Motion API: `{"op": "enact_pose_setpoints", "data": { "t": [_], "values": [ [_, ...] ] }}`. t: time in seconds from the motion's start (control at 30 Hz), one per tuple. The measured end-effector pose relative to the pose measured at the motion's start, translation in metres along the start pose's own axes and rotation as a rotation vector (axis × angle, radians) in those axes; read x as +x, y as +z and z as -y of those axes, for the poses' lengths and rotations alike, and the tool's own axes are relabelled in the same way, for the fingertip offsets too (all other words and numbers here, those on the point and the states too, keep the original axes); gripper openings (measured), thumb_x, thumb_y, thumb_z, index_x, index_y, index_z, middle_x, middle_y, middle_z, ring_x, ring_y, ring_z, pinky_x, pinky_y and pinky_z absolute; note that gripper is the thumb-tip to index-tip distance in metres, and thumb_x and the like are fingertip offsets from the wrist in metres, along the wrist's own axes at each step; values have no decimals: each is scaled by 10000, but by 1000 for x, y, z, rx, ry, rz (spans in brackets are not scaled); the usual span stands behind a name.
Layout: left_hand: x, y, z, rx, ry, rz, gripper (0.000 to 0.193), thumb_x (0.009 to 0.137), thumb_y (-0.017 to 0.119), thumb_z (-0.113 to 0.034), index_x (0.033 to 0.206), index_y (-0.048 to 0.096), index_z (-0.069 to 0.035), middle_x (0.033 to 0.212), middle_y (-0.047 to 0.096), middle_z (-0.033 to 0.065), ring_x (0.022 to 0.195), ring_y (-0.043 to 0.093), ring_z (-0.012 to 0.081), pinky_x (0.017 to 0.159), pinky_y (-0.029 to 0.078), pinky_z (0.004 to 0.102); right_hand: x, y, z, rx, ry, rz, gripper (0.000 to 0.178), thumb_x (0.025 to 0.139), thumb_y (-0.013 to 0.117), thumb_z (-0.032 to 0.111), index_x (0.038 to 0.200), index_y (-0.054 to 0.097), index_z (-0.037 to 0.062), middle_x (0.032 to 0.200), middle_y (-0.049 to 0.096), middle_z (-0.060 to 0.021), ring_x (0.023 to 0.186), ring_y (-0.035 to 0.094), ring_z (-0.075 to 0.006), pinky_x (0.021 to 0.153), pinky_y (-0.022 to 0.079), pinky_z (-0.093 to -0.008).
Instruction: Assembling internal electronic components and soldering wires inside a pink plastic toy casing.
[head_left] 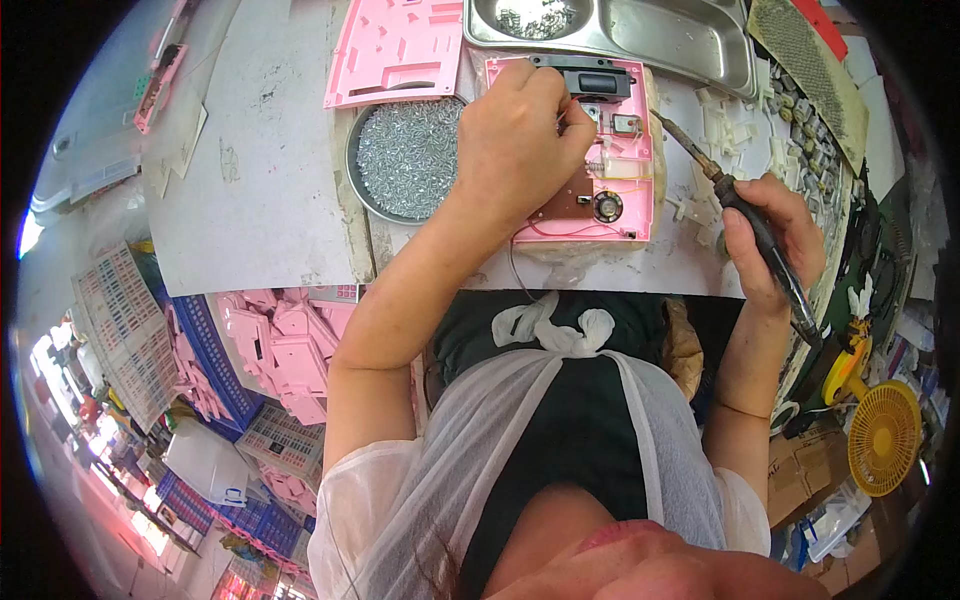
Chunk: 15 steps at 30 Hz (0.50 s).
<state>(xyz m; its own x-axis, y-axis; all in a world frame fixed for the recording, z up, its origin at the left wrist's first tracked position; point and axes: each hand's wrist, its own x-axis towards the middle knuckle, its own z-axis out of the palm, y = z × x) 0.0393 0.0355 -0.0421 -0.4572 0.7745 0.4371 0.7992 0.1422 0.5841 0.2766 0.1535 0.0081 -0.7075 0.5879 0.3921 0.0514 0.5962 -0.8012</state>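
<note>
A pink plastic housing (643,215) lies in front of me on the bench. Inside it are a brown circuit board (565,207), a small round speaker (608,207), thin wires and a black rectangular part (600,83) along its far edge. My left hand (520,135) reaches over the housing's left half with curled fingers, thumb against the fingertips. What they pinch, if anything, is hidden. My right hand (792,225) grips a soldering iron (729,190) by its dark handle, right of the housing. The iron's tip points up and left, close to the housing's right edge.
Left of the housing stands a round metal dish (352,165) full of small screws (405,150). A pink panel (395,55) lies beyond it. A steel compartment tray (750,75) is at the back, with small white parts (715,125) below it. A yellow fan (885,438) stands lower right.
</note>
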Motion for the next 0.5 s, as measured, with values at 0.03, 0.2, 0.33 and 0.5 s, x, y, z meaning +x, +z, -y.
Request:
{"op": "enact_pose_setpoints", "data": {
  "t": [0.03, 0.2, 0.33, 0.5],
  "values": [
    [0, 0, 1, 2, 7, -9, 144, 748, 736, -90, 726, 600, -49, 713, 588, 74, 637, 597, 245, 574, 492, 371, -1, 0, 0, -4, 8, -13, 285, 801, 793, 36, 1060, 689, -17, 863, 696, -99, 705, 621, -141, 641, 472, -234],
    [0, -10, -4, 8, 15, -10, 153, 760, 747, -120, 810, 625, -42, 791, 602, 93, 662, 611, 259, 582, 508, 374, -4, -8, -2, -25, -9, -35, 274, 812, 782, 19, 1063, 684, -29, 847, 675, -86, 699, 589, -122, 625, 438, -230],
    [-10, -36, -34, -106, 41, 128, 205, 786, 743, -144, 909, 619, -36, 907, 609, 124, 740, 654, 300, 607, 542, 401, -10, -16, -2, -1, -35, -94, 274, 810, 775, 4, 1065, 682, -38, 824, 655, -82, 677, 553, -109, 596, 397, -226],
    [-22, -10, -42, 10, 206, 436, 129, 851, 739, -144, 937, 676, -71, 908, 634, 95, 777, 661, 306, 644, 543, 407, -9, -15, 0, 23, -23, -60, 278, 811, 765, -9, 1072, 673, -42, 812, 648, -86, 662, 540, -115, 584, 387, -217]
  ]
}}
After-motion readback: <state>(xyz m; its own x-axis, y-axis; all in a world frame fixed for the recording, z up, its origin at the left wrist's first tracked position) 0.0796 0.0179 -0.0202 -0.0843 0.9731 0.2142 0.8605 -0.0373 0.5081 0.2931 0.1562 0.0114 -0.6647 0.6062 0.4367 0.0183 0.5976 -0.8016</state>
